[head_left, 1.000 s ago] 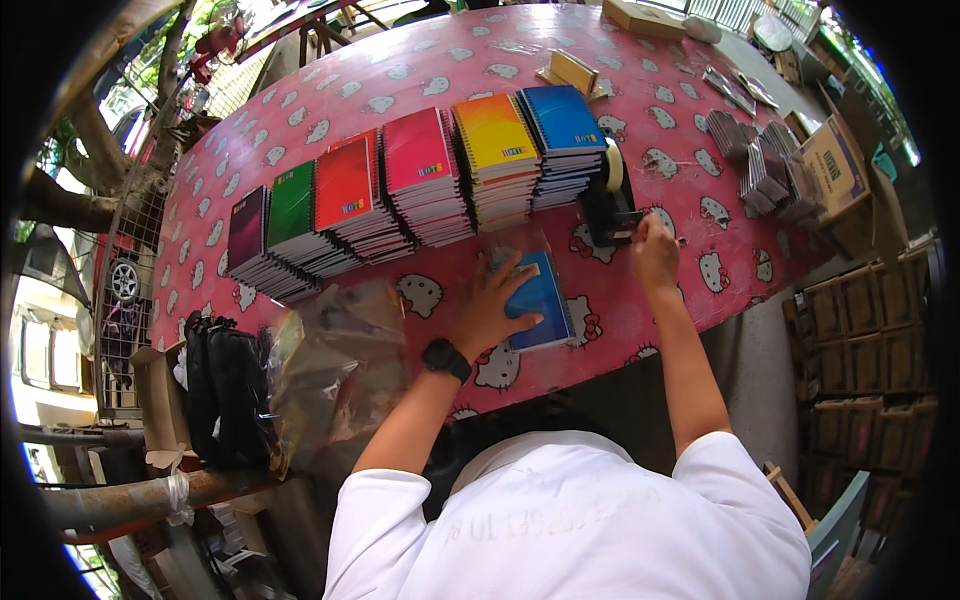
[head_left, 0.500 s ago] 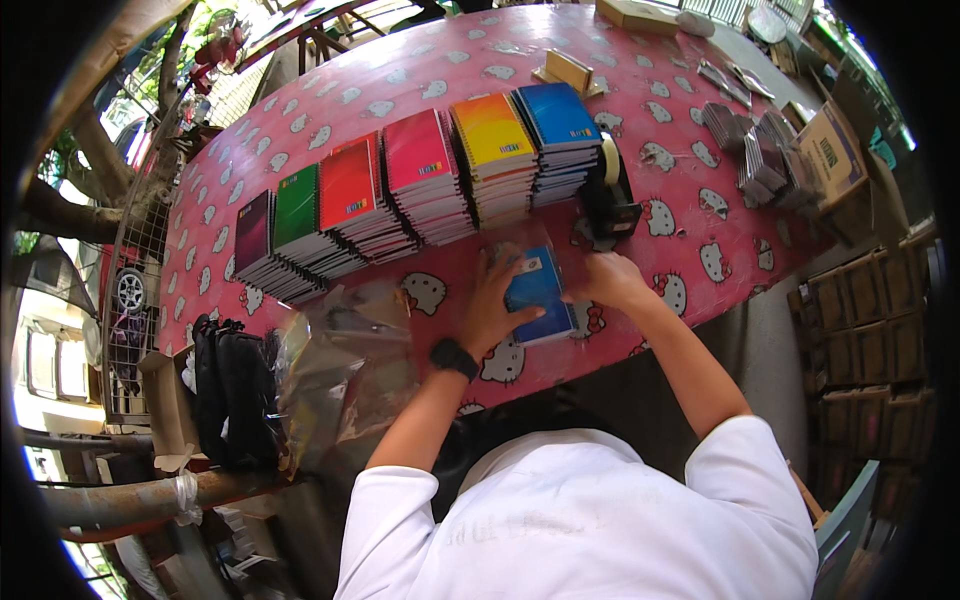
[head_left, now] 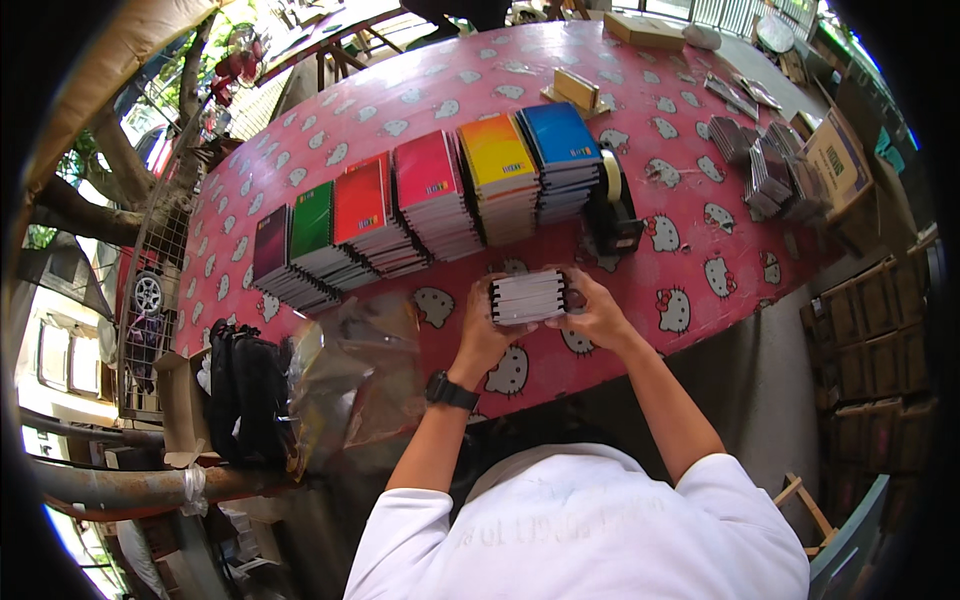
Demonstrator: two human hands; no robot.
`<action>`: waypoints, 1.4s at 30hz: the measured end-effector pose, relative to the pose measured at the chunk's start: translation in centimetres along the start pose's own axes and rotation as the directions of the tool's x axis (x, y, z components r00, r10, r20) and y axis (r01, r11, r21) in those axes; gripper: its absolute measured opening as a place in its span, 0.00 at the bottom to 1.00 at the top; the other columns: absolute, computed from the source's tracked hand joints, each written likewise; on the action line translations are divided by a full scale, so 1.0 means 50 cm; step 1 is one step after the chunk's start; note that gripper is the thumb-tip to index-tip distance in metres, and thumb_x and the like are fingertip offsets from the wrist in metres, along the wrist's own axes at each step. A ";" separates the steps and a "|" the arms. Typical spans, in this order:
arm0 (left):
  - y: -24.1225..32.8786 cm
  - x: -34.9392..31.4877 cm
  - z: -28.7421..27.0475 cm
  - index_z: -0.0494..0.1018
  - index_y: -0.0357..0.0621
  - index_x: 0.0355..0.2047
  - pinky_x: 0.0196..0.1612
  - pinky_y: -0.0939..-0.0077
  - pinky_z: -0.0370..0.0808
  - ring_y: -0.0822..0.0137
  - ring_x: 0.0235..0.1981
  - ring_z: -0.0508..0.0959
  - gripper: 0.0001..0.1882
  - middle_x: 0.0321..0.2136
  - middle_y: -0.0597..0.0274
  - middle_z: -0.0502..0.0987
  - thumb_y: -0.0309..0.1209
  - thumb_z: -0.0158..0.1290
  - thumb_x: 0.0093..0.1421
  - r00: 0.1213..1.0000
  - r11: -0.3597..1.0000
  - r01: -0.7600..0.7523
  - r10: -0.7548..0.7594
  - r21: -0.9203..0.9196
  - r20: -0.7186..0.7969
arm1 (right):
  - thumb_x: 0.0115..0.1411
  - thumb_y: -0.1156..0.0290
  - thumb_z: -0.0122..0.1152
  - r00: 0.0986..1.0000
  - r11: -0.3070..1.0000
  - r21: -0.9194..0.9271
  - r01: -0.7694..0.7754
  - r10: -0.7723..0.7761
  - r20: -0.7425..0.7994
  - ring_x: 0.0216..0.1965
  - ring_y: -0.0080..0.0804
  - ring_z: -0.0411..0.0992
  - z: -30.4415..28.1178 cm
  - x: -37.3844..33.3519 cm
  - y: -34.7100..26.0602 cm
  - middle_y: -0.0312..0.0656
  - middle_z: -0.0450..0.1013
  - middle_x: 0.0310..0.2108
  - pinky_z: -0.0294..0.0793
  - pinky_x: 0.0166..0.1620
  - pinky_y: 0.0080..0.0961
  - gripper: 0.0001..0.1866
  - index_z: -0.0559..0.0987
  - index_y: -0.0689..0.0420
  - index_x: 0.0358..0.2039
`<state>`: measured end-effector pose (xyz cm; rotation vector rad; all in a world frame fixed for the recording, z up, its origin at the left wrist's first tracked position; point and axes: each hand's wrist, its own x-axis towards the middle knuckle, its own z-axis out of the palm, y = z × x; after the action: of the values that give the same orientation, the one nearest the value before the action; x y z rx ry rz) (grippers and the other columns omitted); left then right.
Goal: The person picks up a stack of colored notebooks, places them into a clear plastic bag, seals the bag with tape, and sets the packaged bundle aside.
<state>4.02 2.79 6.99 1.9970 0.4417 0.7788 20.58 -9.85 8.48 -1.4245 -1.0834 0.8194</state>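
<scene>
Between my two hands is a small bundle of spiral notebooks [head_left: 528,298], tilted so that its white page edges face up and black coils show at both sides. My left hand [head_left: 482,330], with a black watch at the wrist, grips the left side. Closed on the right side is my right hand [head_left: 598,312]. Just beyond stands a black tape dispenser [head_left: 612,232] with a pale roll. A row of notebook stacks runs leftward from it: blue [head_left: 562,135], yellow [head_left: 495,155], pink [head_left: 426,170], red [head_left: 361,200], green [head_left: 311,222] and dark purple [head_left: 271,240].
The table has a pink cloth [head_left: 690,300] with cat-face prints. Clear plastic bags [head_left: 360,350] lie at its near left edge, beside a black cloth bag [head_left: 245,390]. Wrapped bundles [head_left: 768,175] and a carton [head_left: 838,165] sit at the right; a wooden holder [head_left: 577,92] stands behind.
The notebook bundle was lying with its blue cover up, my hands at its sides. Now both hands hold it turned up, page edges showing. The view has shifted slightly.
</scene>
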 end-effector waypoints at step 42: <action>0.050 -0.056 -0.070 0.68 0.54 0.52 0.63 0.44 0.43 0.48 0.66 0.46 0.38 0.61 0.67 0.59 0.19 0.54 0.34 0.917 0.934 -0.241 0.130 0.265 0.377 | 0.32 0.76 0.64 0.859 0.833 -0.434 0.344 -0.093 0.503 0.67 0.53 0.38 -0.038 -0.022 -0.051 0.30 0.48 0.67 0.38 0.63 0.57 0.37 0.77 0.33 0.49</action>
<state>-0.40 2.07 9.46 2.4414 0.1634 0.4639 21.52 -11.61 11.17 -1.5200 -1.9229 0.7443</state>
